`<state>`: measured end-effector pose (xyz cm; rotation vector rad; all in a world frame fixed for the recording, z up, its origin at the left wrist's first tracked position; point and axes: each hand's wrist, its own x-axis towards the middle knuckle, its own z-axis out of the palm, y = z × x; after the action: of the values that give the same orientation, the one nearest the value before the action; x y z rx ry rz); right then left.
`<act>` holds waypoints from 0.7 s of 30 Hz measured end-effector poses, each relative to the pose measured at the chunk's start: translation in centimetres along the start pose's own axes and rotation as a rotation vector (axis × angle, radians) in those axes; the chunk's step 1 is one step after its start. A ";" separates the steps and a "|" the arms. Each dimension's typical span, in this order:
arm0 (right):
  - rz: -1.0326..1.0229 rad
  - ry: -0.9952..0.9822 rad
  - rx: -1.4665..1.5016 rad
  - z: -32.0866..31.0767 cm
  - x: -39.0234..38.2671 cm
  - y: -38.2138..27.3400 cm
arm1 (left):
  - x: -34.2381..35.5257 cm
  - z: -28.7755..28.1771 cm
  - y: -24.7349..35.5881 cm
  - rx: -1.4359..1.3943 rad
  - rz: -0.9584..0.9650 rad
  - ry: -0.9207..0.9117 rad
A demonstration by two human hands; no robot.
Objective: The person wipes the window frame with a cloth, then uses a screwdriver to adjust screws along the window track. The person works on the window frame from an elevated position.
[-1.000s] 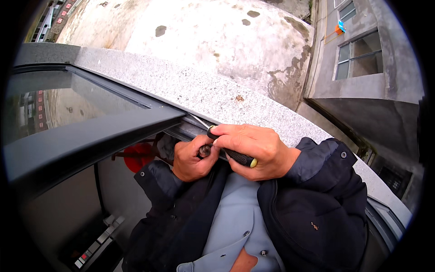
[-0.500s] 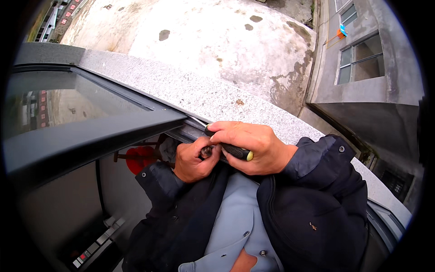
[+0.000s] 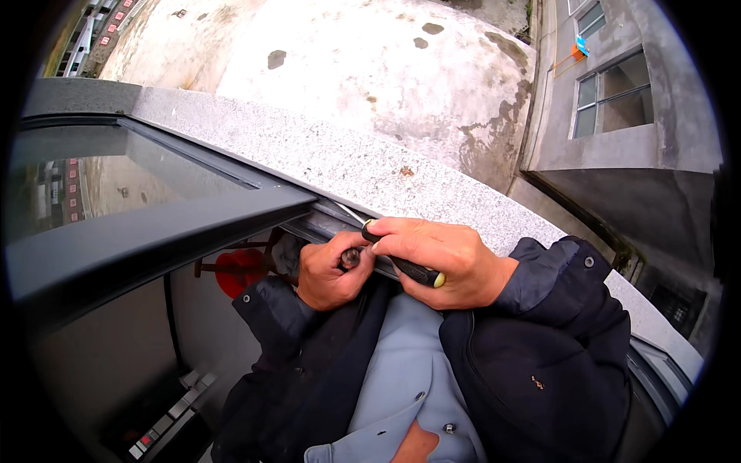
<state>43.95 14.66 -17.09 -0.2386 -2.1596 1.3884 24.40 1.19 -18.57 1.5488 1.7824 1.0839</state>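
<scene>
My right hand (image 3: 455, 262) is closed around a screwdriver (image 3: 421, 274) with a black and yellow handle; its thin metal shaft (image 3: 351, 212) slants up-left into the dark grey window frame's channel (image 3: 316, 225), along the inner edge of the speckled stone sill (image 3: 417, 185). Just left of it, my left hand (image 3: 324, 282) is curled around a dark, round-ended tool handle (image 3: 350, 258), whose far part is hidden. The fingertips of both hands meet at the frame. A grey-framed glass pane (image 3: 131, 181) lies at the left.
Beyond the sill, a concrete yard (image 3: 324, 62) lies below. A grey building wall (image 3: 563, 139) with windows (image 3: 614, 96) rises at the right, an orange and blue object (image 3: 579, 50) on it. Inside, below the frame, stand a red stool (image 3: 235, 274) and a dark appliance (image 3: 166, 417).
My right hand and the screwdriver shifted up and left, then back down and right, now sitting slightly right of where they began. My left hand stays nearly in place with its grip.
</scene>
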 end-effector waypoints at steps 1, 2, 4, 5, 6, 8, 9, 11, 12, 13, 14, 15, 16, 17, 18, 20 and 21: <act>0.001 0.004 -0.002 0.4 -0.3 0.1 | -0.2 -0.1 -0.1 0.009 0.008 -0.007; -0.025 0.011 0.015 0.6 0.3 0.4 | -0.1 0.0 -0.1 0.013 0.026 -0.004; -0.064 0.042 0.057 1.3 1.7 0.7 | 0.0 0.3 -0.2 -0.010 0.039 -0.005; -0.009 0.031 0.081 1.1 1.6 -0.2 | -0.2 0.2 -0.1 -0.003 0.025 -0.013; -0.006 0.022 0.080 1.0 1.3 0.0 | -0.3 0.0 0.0 0.004 0.010 -0.022; 0.012 0.002 0.076 0.8 0.4 0.8 | -0.2 0.0 0.0 0.002 -0.005 -0.004; 0.031 0.009 0.092 0.8 -0.1 0.5 | -0.1 0.1 -0.1 -0.002 -0.014 0.003; 0.044 0.016 0.063 0.3 -0.3 0.2 | -0.1 0.2 -0.1 0.001 -0.018 0.006; 0.051 0.021 0.051 0.3 -0.4 0.1 | 0.0 0.1 -0.1 0.008 -0.012 0.003; 0.024 0.005 0.080 0.6 0.3 0.9 | 0.0 0.0 -0.1 0.015 -0.005 0.001; -0.010 -0.012 0.104 0.7 1.4 1.7 | 0.0 0.1 -0.2 0.015 0.008 0.003; -0.047 0.018 0.073 0.6 2.4 1.5 | 0.1 0.1 -0.4 0.014 0.021 0.005; -0.024 0.008 0.086 0.5 2.2 1.6 | 0.1 0.2 -0.5 0.014 0.036 0.007; 0.001 0.000 0.105 0.5 1.7 1.7 | 0.1 0.2 -0.2 0.019 0.043 0.005; 0.026 -0.008 0.123 0.5 1.4 1.7 | 0.1 0.0 -0.1 0.025 0.034 0.001; 0.071 0.015 0.118 1.0 0.5 0.5 | -0.1 -0.1 0.1 0.030 0.011 -0.011; 0.052 0.028 0.110 0.8 0.7 0.5 | -0.1 0.1 -0.1 0.018 0.019 0.019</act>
<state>42.89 14.57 -17.53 -0.2717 -2.0605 1.5189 24.44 1.15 -18.67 1.5743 1.7981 1.0974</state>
